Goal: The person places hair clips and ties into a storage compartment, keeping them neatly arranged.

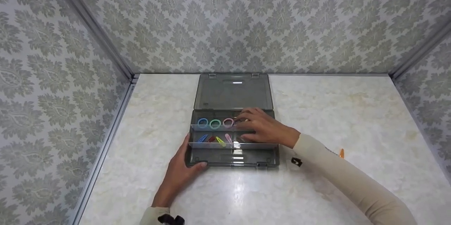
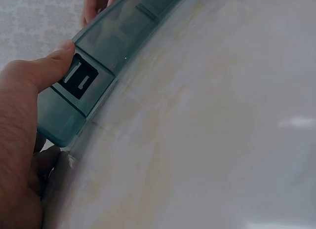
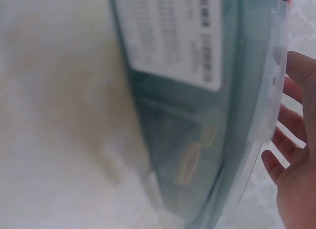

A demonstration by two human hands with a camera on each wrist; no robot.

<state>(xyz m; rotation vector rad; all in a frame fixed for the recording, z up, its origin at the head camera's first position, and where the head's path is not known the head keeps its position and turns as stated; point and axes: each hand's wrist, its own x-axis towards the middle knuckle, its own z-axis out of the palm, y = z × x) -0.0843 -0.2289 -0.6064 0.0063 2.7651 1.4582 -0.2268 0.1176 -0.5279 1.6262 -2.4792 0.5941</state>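
Observation:
A translucent grey organizer box (image 1: 232,161) lies on the table, its lid (image 1: 232,94) folded back. Blue, green and pink hair ties (image 1: 228,123) sit in the back row. The middle row holds blue, dark red, yellow and pink hair clips (image 1: 220,141). My left hand (image 1: 181,168) grips the box's front left corner, thumb over the front wall. My right hand (image 1: 262,126) reaches over the right compartments of the back and middle rows, fingers loosely bent and apart in the right wrist view. Orange and yellow rings (image 3: 190,164) show through the box's side wall there.
An orange piece (image 1: 341,153) lies on the table beyond my right sleeve. A small black object (image 1: 296,161) shows beside that sleeve. Patterned walls (image 1: 232,24) enclose the table (image 1: 331,101) at the back and sides. A white label (image 3: 173,36) covers part of the box's side.

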